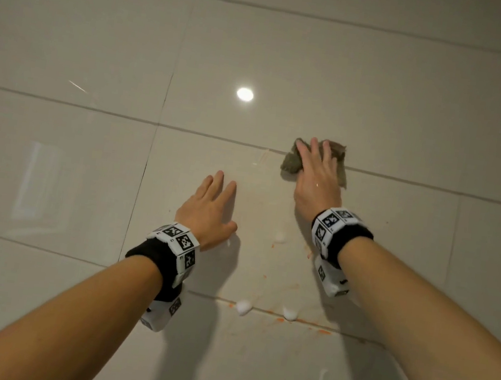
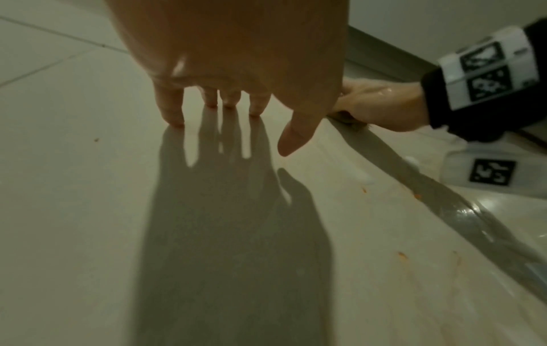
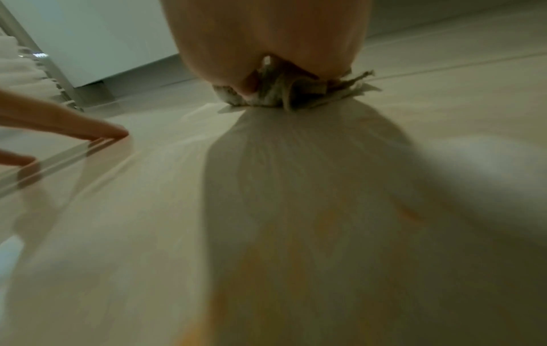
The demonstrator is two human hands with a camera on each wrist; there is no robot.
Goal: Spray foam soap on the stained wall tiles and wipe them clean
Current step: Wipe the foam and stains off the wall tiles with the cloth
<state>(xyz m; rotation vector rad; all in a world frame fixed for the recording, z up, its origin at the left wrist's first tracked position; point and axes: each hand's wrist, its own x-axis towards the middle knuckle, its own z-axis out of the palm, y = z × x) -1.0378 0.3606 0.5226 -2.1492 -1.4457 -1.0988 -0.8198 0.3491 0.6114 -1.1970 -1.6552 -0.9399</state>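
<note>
Wall tiles (image 1: 292, 67), pale and glossy, fill the head view, and both hands are laid against them. Nearest, low on the wall, white foam blobs (image 1: 243, 306) sit along a horizontal grout line (image 1: 270, 312) speckled with orange stains (image 1: 324, 331); more foam runs down the tile below, toward its lower right. Faint orange smears spread over the tile above that line, between the two wrists.

Further up that same tile, the left hand (image 1: 207, 212) rests flat with its fingers (image 2: 173, 110) straight and slightly spread, their tips touching the tile in the left wrist view while the thumb stands clear of the surface. It holds nothing. Its shadow falls back along the tile toward the wrist.

Higher and to the right, well apart from the left hand, the right hand (image 1: 316, 179) presses a crumpled grey-brown cloth (image 1: 291, 163) against the wall, right on the next horizontal grout line up. The fingers lie over the cloth, which sticks out past them on the left, at the top and on the right. In the right wrist view the cloth (image 3: 284, 91) is bunched under the palm and touches the tile; that picture is blurred, so how tightly the fingers curl into it cannot be told.

Both wrists carry black bands with white marker blocks (image 1: 176, 239).
</note>
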